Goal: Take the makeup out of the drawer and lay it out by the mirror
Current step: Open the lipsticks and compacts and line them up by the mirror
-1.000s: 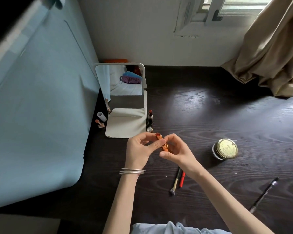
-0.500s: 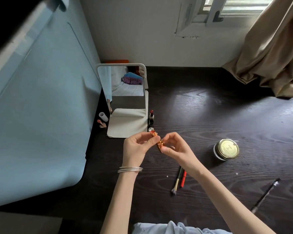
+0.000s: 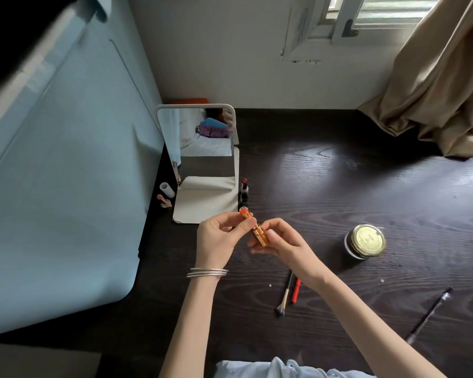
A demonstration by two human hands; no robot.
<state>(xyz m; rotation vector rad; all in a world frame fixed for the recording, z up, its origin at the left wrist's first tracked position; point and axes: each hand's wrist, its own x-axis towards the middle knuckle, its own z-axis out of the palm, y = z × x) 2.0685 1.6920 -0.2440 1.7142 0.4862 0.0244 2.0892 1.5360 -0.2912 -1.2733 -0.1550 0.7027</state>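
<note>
Head view, looking down on a dark wood-grain table (image 3: 339, 186). Both hands meet over the table just in front of the standing mirror (image 3: 200, 132). The left hand (image 3: 216, 241) pinches the upper part of an orange-gold lipstick (image 3: 254, 227) between thumb and fingers; the right hand (image 3: 281, 245) curls its fingers round the lower end of the same tube. The lipstick is tilted, its exposed coral tip pointing up and toward the mirror, and it is held clear of the table. Thin silver bangles (image 3: 206, 273) ring the left wrist.

The mirror rests on a pale flat base (image 3: 205, 205). Just right of the base stands an uncapped dark lipstick (image 3: 244, 190), upright, with a small round item near its foot, too small to identify. Left of the base lie a white cylindrical cap (image 3: 167, 189) and a pinkish lipstick (image 3: 164, 201), close to a pale blue panel (image 3: 66, 186).

Under the right wrist, a makeup brush (image 3: 284, 296) and a red pencil (image 3: 296, 290) lie side by side, nearly touching. Right of the hands sits a round jar with a gold lid (image 3: 365, 241). Farther right, near the table's edge, lies a slim dark wand (image 3: 429, 313). A beige curtain (image 3: 443, 91) drapes onto the far right of the table.
</note>
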